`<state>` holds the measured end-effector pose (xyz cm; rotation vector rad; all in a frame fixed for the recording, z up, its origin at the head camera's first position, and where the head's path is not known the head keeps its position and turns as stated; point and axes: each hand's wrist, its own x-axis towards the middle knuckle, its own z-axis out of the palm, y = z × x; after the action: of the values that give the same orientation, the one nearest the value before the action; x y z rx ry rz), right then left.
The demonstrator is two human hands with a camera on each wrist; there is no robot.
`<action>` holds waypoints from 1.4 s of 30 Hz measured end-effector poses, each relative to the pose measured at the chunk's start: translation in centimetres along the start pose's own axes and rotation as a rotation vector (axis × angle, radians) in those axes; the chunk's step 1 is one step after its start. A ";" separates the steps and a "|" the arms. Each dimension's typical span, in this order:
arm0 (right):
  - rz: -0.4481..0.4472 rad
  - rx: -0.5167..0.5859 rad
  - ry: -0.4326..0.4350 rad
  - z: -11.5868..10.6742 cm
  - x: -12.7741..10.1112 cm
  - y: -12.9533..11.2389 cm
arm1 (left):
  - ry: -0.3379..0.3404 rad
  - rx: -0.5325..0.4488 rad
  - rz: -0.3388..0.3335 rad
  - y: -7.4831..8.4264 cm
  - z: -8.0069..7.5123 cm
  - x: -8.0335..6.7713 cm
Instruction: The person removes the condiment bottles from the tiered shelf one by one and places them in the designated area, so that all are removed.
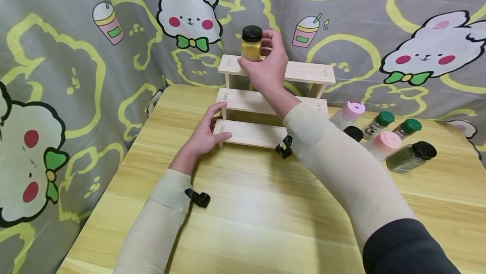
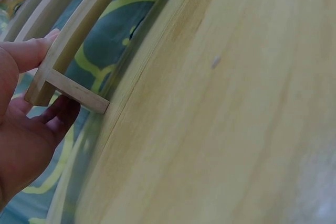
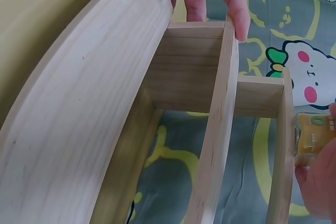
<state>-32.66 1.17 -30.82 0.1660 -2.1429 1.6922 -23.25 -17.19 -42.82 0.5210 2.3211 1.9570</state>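
Observation:
A small glass jar (image 1: 251, 48) with a black lid and yellow-orange contents stands upright at the left part of the top step of a three-tier wooden rack (image 1: 252, 132). My right hand (image 1: 270, 61) grips this jar from its right side, thumb in front. In the right wrist view the jar (image 3: 314, 132) shows at the right edge, its base right at the top board. My left hand (image 1: 206, 132) grips the left end of the rack's lowest step. In the left wrist view its thumb (image 2: 37, 51) lies on the board and the other fingers reach underneath.
Right of the rack stand several spice jars, among them a pink-capped one (image 1: 386, 144), a green-capped one (image 1: 410, 127) and a black-lidded jar of green flakes (image 1: 408, 158). A patterned curtain (image 1: 125, 67) hangs behind and left of the wooden table (image 1: 243, 215).

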 end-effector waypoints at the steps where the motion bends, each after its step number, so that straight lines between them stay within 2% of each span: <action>1: -0.001 0.004 0.001 -0.1 0.0 0.0 | 0.001 0.000 -0.002 0.0 0.0 0.0; 10: -0.022 0.050 -0.002 -1.6 -0.8 0.4 | 0.022 0.001 0.006 -2.7 -0.3 0.7; 25: -0.018 0.070 0.004 -4.5 -2.6 -0.3 | 0.024 0.007 0.021 -2.9 -0.3 0.8; 32: -0.056 0.070 0.010 -6.0 -2.7 0.8 | 0.021 0.005 0.005 -2.8 -0.3 0.7; 42: -0.082 0.103 0.018 -8.9 -4.7 -1.4 | 0.017 0.028 0.005 -2.8 -0.3 0.7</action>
<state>-25.75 8.52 -29.69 0.2630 -2.0085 1.7506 -24.56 -17.66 -45.32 0.5140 2.3625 1.9419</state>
